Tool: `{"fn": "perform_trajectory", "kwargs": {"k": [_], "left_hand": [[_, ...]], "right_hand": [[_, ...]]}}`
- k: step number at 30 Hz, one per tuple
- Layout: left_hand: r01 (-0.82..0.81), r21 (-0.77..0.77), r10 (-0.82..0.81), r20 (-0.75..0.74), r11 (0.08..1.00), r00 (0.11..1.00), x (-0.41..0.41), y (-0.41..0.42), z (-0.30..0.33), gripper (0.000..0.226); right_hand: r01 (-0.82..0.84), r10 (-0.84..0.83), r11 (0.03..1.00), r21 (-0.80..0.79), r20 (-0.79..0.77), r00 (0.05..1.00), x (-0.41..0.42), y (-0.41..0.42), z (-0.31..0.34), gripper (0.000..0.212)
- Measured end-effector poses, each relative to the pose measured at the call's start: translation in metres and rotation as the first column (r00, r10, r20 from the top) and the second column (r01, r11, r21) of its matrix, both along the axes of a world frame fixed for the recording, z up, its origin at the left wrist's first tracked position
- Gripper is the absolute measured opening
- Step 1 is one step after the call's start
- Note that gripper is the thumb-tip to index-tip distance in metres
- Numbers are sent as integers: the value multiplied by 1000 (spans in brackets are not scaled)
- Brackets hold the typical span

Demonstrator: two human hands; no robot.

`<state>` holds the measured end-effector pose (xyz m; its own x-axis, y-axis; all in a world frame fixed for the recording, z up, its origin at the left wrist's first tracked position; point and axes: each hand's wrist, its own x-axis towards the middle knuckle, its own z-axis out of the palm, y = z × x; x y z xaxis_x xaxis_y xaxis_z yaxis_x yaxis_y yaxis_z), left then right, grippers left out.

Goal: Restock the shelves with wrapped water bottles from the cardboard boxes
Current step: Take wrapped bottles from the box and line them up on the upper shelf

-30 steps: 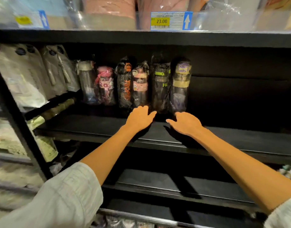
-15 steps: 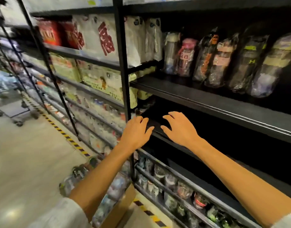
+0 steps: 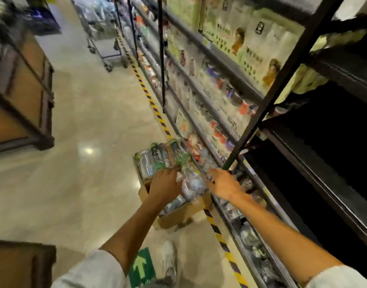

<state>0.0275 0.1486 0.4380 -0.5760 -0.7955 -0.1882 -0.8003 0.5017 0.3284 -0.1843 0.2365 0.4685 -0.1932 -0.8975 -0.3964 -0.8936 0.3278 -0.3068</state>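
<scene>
Wrapped water bottles (image 3: pixel 168 156) lie in the cardboard box (image 3: pixel 184 213) on the floor; your left hand (image 3: pixel 165 187) rests on them, right hand (image 3: pixel 224 183) reaches, released; grip unclear through blur; take bodies, not loose film.

Metal trolley (image 3: pixel 107 48) far down aisle; yellow-black floor tape (image 3: pixel 149 96) along shelving; green arrow sticker (image 3: pixel 141 267) underfoot.

Two hands (image 3: pixel 196 186), one cardboard box (image 3: pixel 178 217), one trolley (image 3: pixel 104 44).
</scene>
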Motion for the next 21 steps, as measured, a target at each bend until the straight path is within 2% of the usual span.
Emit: {"fn": "perform_trajectory", "kwargs": {"k": [2, 6, 10, 13, 16, 19, 21], "left_hand": [[-59, 55, 59, 10, 997, 998, 9, -16, -20, 48], [-166, 192, 141, 138, 967, 980, 18, -42, -66, 47], [-276, 345, 215, 205, 897, 955, 14, -59, -111, 48], [-334, 417, 258, 229, 845, 939, 6, -71, -153, 48], [-422, 503, 343, 246, 754, 907, -8, -83, -193, 51], [-530, 557, 466, 266, 640, 844, -23, -97, -239, 59], [-575, 607, 533, 276, 549, 800, -32, -104, -273, 56]], "right_hand": [[10, -12, 997, 73, 35, 999, -1, -22, -31, 43], [67, -88, 982, 179, 110, 990, -12, -52, -95, 41], [143, -202, 957, 250, 225, 953, -21, -81, -130, 63], [195, -278, 934, 300, 267, 923, -34, -106, -167, 49], [212, -307, 922, 325, 277, 910, -49, -132, -215, 43], [243, -352, 904, 353, 288, 891, -62, -161, -259, 48], [242, -352, 896, 372, 266, 897, -70, -180, -290, 50]]}}
